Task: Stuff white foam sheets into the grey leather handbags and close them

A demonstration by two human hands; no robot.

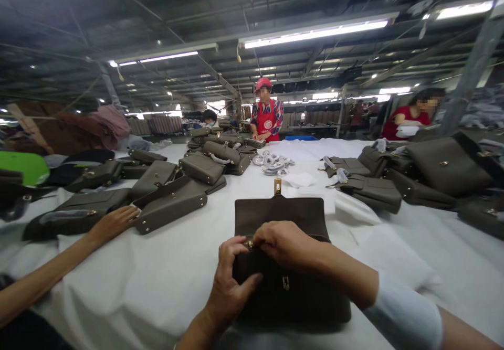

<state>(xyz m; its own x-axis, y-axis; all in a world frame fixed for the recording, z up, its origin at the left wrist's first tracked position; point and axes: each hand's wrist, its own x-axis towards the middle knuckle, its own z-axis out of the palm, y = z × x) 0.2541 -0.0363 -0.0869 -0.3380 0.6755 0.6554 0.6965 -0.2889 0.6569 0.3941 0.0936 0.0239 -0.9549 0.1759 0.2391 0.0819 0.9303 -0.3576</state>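
Observation:
A dark olive handbag (pixel 311 303) lies in front of me with its flap (pixel 279 213) folded open, away from me. On its front is a gold clasp (pixel 285 283), and a gold tab (pixel 277 186) sticks up from the flap's edge. My left hand (pixel 230 282) grips the bag's upper left corner, thumb on the front and fingers at the side. Beside those fingertips, at a small gold fitting (pixel 250 244), my right hand (pixel 287 245) is closed in a pinch. What lies between its fingertips is hidden.
Olive handbags are piled at left (pixel 173 205) and right (pixel 370 192) on the white-covered table (pixel 165 276). Wrapped handles or straps (pixel 273 162) lie beyond my bag. Another person's hand (pixel 114 224) touches a bag at left. A person in a red apron (pixel 268 116) stands opposite.

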